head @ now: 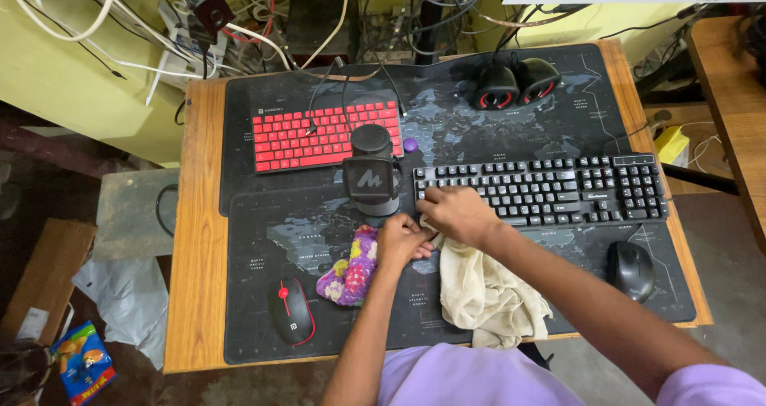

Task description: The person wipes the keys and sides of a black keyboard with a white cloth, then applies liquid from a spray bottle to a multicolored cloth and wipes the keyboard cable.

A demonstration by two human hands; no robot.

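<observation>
Item: beige cloth (487,294), crumpled, laid on the dark map-printed desk mat (263,326) at the near edge of the wooden table (187,238), partly hanging over it. Its upper corner is pinched by the left hand (403,242), fingers closed on the fabric. The right hand (456,213) is pressed on the same corner, touching the near left end of the black keyboard (542,189); its grip cannot be told. Just left: multicoloured knitted piece (351,266). Far left: red keyboard (327,135). Right: black mouse (630,269).
</observation>
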